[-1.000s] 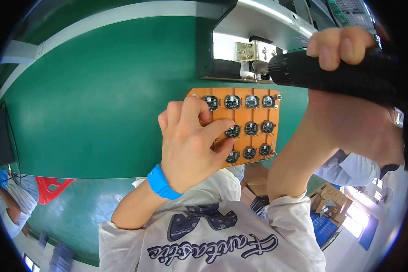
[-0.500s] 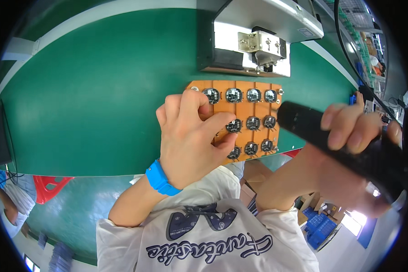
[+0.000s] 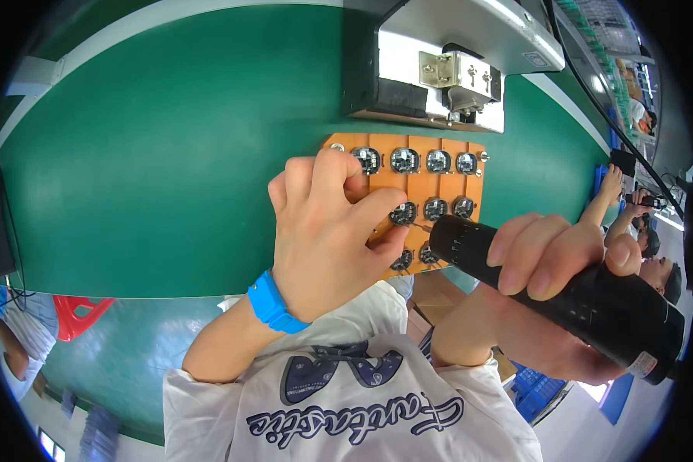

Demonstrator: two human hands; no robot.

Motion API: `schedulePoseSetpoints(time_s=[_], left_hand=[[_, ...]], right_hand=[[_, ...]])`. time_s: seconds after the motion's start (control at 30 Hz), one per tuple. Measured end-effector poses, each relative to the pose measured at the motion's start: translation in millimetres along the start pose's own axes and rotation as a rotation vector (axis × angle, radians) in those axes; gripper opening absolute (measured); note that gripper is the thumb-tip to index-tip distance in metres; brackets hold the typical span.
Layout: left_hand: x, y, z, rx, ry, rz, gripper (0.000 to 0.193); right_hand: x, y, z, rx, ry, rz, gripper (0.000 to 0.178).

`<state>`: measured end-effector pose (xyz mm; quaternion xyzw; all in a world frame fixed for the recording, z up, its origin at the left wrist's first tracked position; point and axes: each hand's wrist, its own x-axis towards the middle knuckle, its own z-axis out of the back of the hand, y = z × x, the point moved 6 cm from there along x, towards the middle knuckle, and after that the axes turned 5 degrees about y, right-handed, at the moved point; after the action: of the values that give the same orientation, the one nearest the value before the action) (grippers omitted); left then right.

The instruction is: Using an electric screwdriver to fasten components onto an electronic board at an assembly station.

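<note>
An orange fixture board [image 3: 423, 182] on the green table holds several small round black circuit boards in rows. My left hand [image 3: 323, 219], with a blue wristband, rests over the fixture's left part. Its index finger and thumb are bent around a round circuit board [image 3: 403, 214] in the middle row, and the hand hides the pieces under it. My right hand [image 3: 543, 258] is wrapped around a black electric screwdriver [image 3: 470, 245], held at a slant. The thin bit reaches toward the lower edge of that same circuit board; whether it touches a screw, I cannot tell.
Behind the fixture stands a dark machine housing with a metal bracket [image 3: 458, 73]. A black cable [image 3: 616, 127] hangs at the right. Co-workers [image 3: 658, 269] are farther right. A red stool [image 3: 81, 314] and blue crates [image 3: 537, 389] are below the table's edge.
The screwdriver in my right hand has moved left and down, bringing its bit to the middle-row circuit board. My left hand has kept almost the same place; the view has shifted slightly.
</note>
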<state>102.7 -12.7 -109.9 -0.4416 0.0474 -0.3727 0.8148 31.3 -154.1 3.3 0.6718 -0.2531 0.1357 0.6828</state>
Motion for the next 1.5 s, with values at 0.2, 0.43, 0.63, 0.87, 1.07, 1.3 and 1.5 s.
schedulePoseSetpoints(time_s=[0.2, 0.43, 0.63, 0.87, 1.07, 1.3, 1.5], left_hand=[[-0.3, 2.6, -3.1, -0.002, 0.008, -0.010, 0.048], [-0.9, 1.8, -1.6, -0.004, 0.021, -0.002, 0.051], [-0.3, 1.8, 0.0, -0.012, 0.031, 0.003, 0.052], [1.7, 1.1, 0.1, -0.008, 0.030, 0.009, 0.049], [1.4, -2.5, 0.7, -0.009, 0.010, -0.002, 0.047], [-3.9, -4.2, -2.6, -0.009, 0.021, 0.013, 0.041], [-12.1, -8.8, -15.1, -0.011, 0.058, 0.020, 0.037]], right_hand=[[-9.8, -11.1, 3.5, 0.012, 0.043, -0.015, 0.083], [-14.8, -16.3, 2.6, 0.041, 0.023, 0.008, 0.087], [-14.0, -16.0, -7.1, 0.009, 0.040, -0.035, 0.084], [-12.5, -20.2, -11.1, -0.042, -0.045, 0.011, 0.084], [-13.0, -16.5, -13.1, -0.054, -0.025, 0.040, 0.089], [5.5, -5.6, 17.3, 0.116, 0.026, -0.028, 0.083], [15.1, 7.6, 30.5, 0.031, 0.021, -0.003, 0.083]])
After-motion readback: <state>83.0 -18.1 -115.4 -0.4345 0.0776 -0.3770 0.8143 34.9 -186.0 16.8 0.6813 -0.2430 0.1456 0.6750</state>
